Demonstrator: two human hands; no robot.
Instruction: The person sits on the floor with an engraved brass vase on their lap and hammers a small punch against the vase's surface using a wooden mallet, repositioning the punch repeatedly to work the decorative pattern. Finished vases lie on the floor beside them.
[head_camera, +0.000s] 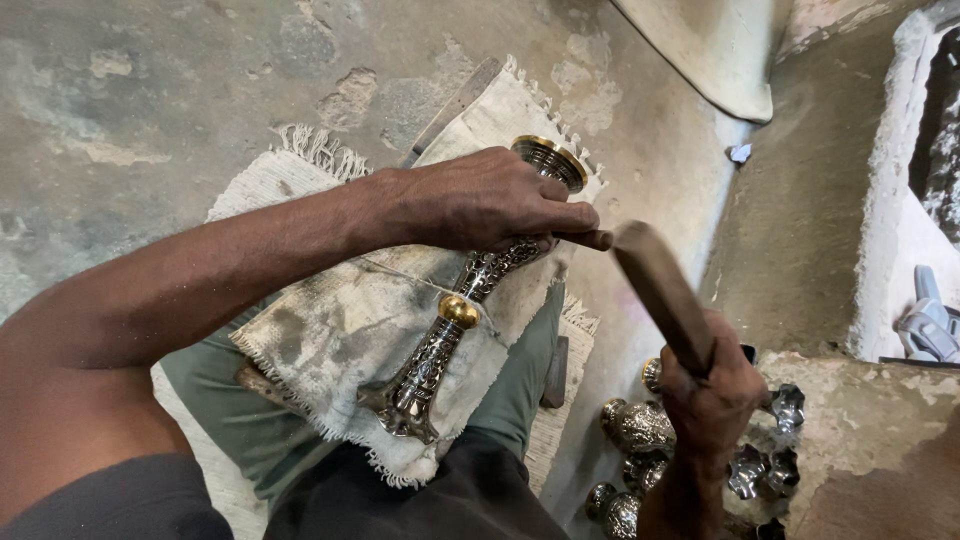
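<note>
A tall engraved metal stand (440, 350), silver with brass bands and a brass-rimmed cup top (550, 160), lies slanted across a dirty white fringed cloth (340, 330) on my lap. My left hand (480, 200) rests over its upper stem and pinches a small dark punch whose end sticks out to the right (597, 240). My right hand (715, 395) grips a dark wooden mallet (660, 290), raised just right of the punch end.
Several similar engraved metal pieces (640, 425) lie on the floor by my right hand. A worn concrete floor (150, 90) surrounds me. A raised concrete ledge (880, 440) stands at the right, and a wooden stick (455, 105) pokes from under the cloth.
</note>
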